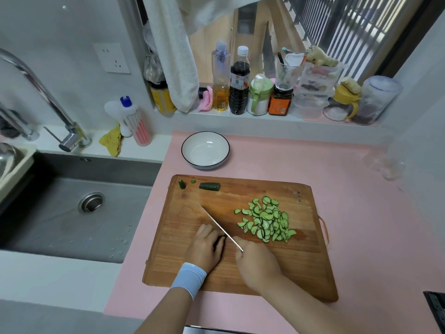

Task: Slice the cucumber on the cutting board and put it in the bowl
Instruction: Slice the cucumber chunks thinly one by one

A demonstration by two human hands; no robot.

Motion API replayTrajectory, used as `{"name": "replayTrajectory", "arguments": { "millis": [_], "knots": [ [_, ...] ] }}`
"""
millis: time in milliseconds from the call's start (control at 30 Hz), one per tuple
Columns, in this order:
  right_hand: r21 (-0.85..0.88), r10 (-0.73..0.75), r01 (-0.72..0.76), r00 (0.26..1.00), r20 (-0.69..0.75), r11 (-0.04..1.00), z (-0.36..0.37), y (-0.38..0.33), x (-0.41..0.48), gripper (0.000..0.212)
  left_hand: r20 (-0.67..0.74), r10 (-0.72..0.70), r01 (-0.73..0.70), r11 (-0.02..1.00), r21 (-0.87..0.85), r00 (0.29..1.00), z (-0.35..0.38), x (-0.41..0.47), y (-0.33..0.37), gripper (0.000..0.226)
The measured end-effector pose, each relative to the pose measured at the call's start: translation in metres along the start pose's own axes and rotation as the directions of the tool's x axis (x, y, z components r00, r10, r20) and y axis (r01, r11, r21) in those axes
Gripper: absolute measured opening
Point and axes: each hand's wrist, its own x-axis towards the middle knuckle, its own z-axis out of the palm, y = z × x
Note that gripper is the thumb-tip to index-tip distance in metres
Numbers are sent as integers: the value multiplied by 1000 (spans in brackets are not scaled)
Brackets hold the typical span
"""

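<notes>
A wooden cutting board lies on the pink counter. On its right half sits a heap of thin half-moon cucumber slices. My left hand presses down on a dark cucumber piece, mostly hidden under the fingers. My right hand grips a knife; the blade runs up-left across the board, its edge against the left fingers. A longer cucumber piece and two small end bits rest along the board's far edge. The white, dark-rimmed bowl stands beyond the board with nothing in it.
A steel sink with a tap lies left of the board. Bottles and jars line the window ledge behind the bowl. A towel hangs above. A clear glass stands at the far right.
</notes>
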Motion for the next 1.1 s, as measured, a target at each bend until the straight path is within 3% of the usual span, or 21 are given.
{"name": "replayTrajectory", "arguments": {
  "millis": [267, 500, 667, 1100],
  "knots": [
    [-30, -5, 4, 999, -33, 1000, 2, 6, -4, 44, -1, -28, 28, 1000, 10, 1000, 0, -1, 3, 3],
    [-35, -4, 2, 997, -71, 999, 2, 13, -22, 44, -2, -30, 30, 999, -17, 1000, -3, -1, 4, 17],
    [-10, 5, -6, 998, -58, 1000, 3, 10, -18, 44, -1, -47, 47, 998, -37, 999, 0, -2, -1, 4],
    [-2, 16, -16, 999, -33, 1000, 2, -4, -10, 40, -18, -61, 60, 997, -52, 998, -1, -4, -3, 11]
  ]
}}
